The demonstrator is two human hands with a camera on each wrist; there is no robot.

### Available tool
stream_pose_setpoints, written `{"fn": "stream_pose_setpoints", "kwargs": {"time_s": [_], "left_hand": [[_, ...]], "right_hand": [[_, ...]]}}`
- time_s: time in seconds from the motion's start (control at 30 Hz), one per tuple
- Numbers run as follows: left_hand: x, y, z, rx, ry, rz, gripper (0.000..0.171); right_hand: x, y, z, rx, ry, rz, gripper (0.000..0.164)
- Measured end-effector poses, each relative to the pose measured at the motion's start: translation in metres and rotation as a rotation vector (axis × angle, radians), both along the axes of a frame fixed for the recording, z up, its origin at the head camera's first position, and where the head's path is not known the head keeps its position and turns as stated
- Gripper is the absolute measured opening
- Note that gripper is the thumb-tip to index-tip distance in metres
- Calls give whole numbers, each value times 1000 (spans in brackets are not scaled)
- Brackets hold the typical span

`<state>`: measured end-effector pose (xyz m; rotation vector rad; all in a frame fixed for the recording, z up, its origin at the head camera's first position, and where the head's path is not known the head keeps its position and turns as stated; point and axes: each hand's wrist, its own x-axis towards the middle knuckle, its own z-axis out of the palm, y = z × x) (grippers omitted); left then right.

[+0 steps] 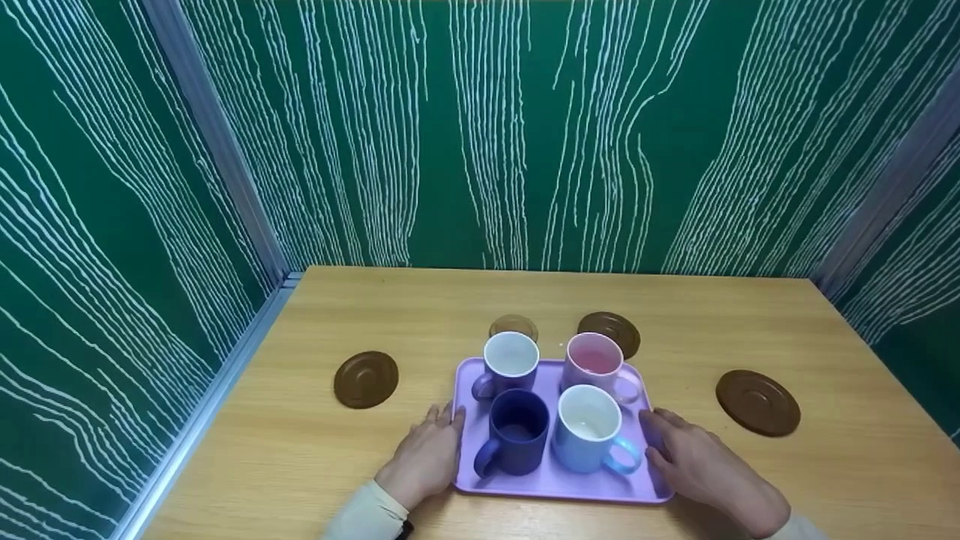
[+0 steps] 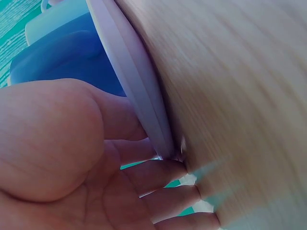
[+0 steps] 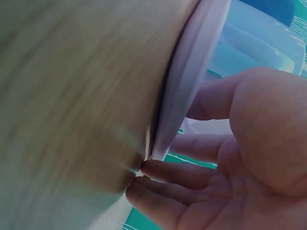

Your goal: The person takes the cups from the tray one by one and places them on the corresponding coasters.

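A lilac rectangular tray (image 1: 555,486) lies low over the wooden table, carrying mugs in two rows. In front are a navy mug (image 1: 525,450) and a light blue mug (image 1: 581,450) with a white inside. Behind them stand a purple mug (image 1: 511,358) with a pale inside and a pink mug (image 1: 581,375). My left hand (image 1: 426,459) holds the tray's left edge, thumb over the rim and fingers (image 2: 156,175) along the outside, fingertips close to the tabletop. On the opposite edge, my right hand (image 1: 701,461) grips in the same way, its fingers (image 3: 177,175) at the rim's outer side.
Dark brown round saucers lie on the table (image 1: 300,450): one at left (image 1: 366,379), one at right (image 1: 757,403) and one behind the pink mug (image 1: 619,330). A paler round one (image 1: 514,323) shows behind the purple mug. Green patterned panels (image 1: 435,187) enclose the table's back and sides.
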<state>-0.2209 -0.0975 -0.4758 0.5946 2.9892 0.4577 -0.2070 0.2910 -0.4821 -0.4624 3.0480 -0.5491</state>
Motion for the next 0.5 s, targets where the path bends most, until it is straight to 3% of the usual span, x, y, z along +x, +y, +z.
{"fn": "stream_pose_setpoints", "kwargs": {"time_s": [0.5], "left_hand": [[0, -1, -2, 20, 7, 0, 47]], "right_hand": [[-3, 0, 1, 9, -18, 32, 56]]}}
